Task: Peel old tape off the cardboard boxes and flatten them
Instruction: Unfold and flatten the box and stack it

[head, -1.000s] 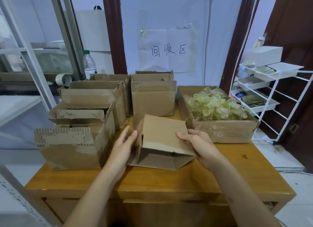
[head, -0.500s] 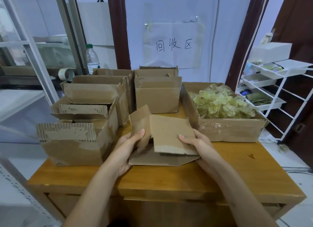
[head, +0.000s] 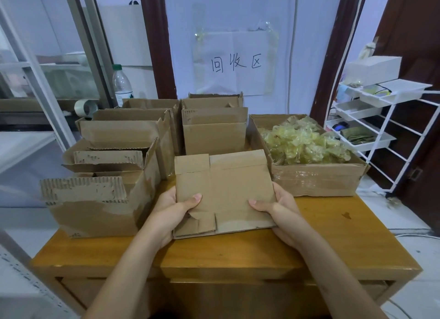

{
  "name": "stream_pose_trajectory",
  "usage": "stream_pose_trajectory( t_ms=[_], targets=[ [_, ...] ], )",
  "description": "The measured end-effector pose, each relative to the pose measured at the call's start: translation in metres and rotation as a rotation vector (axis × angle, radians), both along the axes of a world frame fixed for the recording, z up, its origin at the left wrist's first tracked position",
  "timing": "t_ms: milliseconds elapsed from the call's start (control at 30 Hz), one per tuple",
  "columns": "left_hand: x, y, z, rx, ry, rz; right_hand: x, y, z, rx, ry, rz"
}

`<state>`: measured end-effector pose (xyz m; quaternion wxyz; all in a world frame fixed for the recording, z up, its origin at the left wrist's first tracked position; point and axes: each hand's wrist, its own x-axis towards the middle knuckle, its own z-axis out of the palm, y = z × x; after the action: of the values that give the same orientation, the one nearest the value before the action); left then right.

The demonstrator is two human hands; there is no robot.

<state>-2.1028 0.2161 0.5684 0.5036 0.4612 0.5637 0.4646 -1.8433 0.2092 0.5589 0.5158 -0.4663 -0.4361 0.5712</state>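
A flattened brown cardboard box (head: 223, 190) is held tilted up above the wooden table (head: 333, 242), its flaps spread top and bottom. My left hand (head: 171, 211) grips its left edge, thumb on the front face. My right hand (head: 278, 206) grips its right edge the same way. Several open cardboard boxes (head: 100, 199) with torn tape marks stand on the left and at the back. A wide box (head: 314, 178) on the right holds a heap of crumpled yellowish tape (head: 302, 142).
A white wire rack (head: 381, 128) with trays stands right of the table. A water bottle (head: 122, 85) and a tape roll (head: 84, 107) sit behind the boxes at the left. A paper sign (head: 235, 63) hangs on the wall. A metal frame runs along the left.
The small box went from open on the table to pressed flat. Both hands then lifted it, each gripping a side edge, and tilted it up towards me.
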Motion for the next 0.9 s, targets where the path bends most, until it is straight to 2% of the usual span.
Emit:
stream_pose_trajectory(
  t_ms=[133, 300, 467, 567, 667, 767, 900],
  targets=[
    [-0.001, 0.003, 0.002, 0.015, 0.052, 0.022, -0.004, -0.003, 0.002, 0.02, -0.045, -0.011],
    [-0.004, -0.002, -0.002, -0.019, -0.012, 0.035, -0.006, -0.003, 0.004, 0.017, -0.067, -0.029],
    [-0.002, -0.009, -0.003, 0.007, -0.061, 0.115, -0.004, -0.005, 0.008, -0.001, -0.034, 0.043],
    [0.004, -0.011, -0.005, 0.039, -0.032, 0.15, -0.009, -0.009, 0.006, 0.027, -0.054, -0.045],
    [0.006, -0.013, -0.006, 0.069, -0.044, 0.228, -0.014, -0.01, -0.004, 0.096, -0.185, -0.258],
    [0.006, -0.014, -0.006, 0.066, -0.109, 0.319, -0.016, -0.011, -0.012, 0.175, -0.374, -0.361],
    [0.014, -0.016, -0.006, 0.054, -0.127, 0.381, -0.024, -0.014, -0.02, 0.362, -0.818, -0.364]
  ],
)
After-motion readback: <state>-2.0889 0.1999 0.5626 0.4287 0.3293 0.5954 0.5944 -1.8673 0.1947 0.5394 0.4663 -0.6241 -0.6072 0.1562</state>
